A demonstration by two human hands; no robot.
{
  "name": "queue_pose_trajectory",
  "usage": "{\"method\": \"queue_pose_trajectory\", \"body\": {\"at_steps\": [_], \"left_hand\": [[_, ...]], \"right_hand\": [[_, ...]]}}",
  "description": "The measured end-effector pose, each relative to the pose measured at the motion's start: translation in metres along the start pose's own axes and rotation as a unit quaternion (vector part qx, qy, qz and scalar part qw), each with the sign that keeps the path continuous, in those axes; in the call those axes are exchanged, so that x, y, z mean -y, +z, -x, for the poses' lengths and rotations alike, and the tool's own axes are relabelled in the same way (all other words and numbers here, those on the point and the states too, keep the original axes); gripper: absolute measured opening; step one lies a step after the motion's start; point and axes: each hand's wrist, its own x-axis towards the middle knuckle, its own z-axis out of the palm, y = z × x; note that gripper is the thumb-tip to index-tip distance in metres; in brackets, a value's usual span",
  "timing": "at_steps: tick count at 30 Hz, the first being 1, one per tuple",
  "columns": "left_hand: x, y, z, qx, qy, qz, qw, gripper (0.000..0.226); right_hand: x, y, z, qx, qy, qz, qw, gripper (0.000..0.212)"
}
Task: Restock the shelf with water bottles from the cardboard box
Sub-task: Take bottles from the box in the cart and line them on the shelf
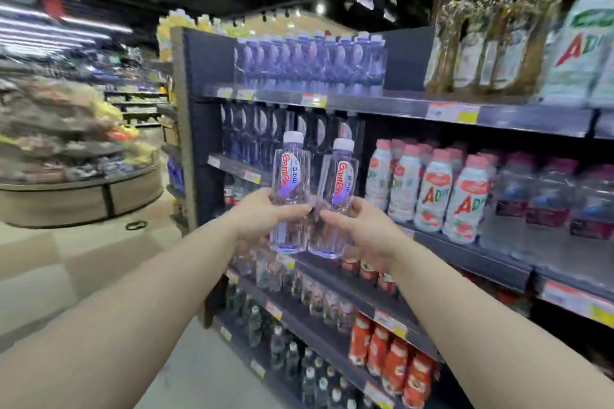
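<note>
I read both hands as mid-carry: left hand (pixel 262 216) wrapped around one water bottle (pixel 289 192), right hand (pixel 358 226) around a second bottle (pixel 335 202), both upright, caps up, sides touching, ready to slide in. Arms stretched forward, wrists level. Matching stock sits on the shelf (pixel 239 169) just beyond the hands. Cardboard box not in view.
</note>
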Motion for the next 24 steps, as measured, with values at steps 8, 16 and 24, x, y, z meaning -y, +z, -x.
{"method": "queue_pose_trajectory", "body": {"at_steps": [8, 16, 24], "left_hand": [[-0.022, -0.063, -0.117, -0.058, 0.056, 0.041, 0.996, 0.068], [-0.066, -0.110, -0.241, -0.071, 0.110, 0.058, 0.990, 0.060], [-0.113, -0.147, -0.349, -0.018, 0.198, 0.097, 0.975, 0.060]], "right_hand": [[0.046, 0.016, -0.146, -0.001, -0.069, 0.042, 0.997, 0.042], [0.127, -0.003, -0.270, -0.027, -0.108, 0.076, 0.991, 0.071], [0.205, -0.030, -0.343, -0.188, -0.191, 0.128, 0.955, 0.026]]}}
